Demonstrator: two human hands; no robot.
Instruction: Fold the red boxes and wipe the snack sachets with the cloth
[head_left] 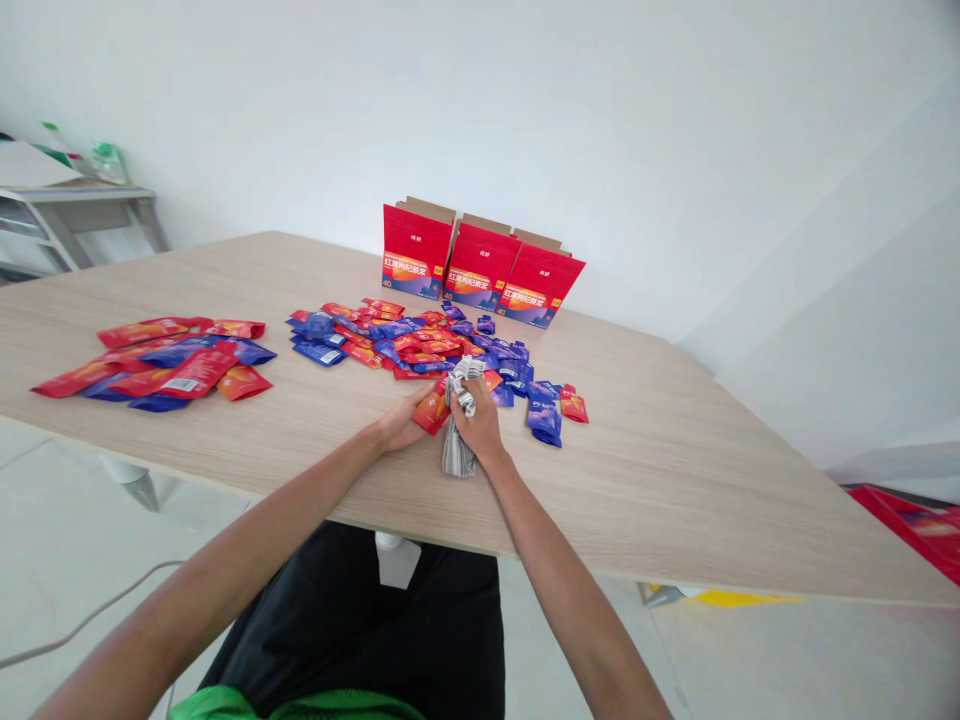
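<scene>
My left hand (403, 422) is closed on a red and orange pouch (432, 410) near the front edge of the table. Right beside it, my right hand (480, 418) grips a crumpled grey-and-white striped cloth (458, 455), which sticks out above the fingers and hangs down below them. Cloth and pouch touch, or nearly so. Just behind both hands lies a loose heap of red and blue pouches (420, 342). A blue pouch (544, 420) and a small red pouch (574, 404) lie to the right of the hands.
Three red boxes (480, 265) with raised flaps stand in a row behind the heap. Another pile of red and blue pouches (196, 372) lies on the left of the wooden table (675, 470). A white wall is behind; a side desk (82, 195) stands far left.
</scene>
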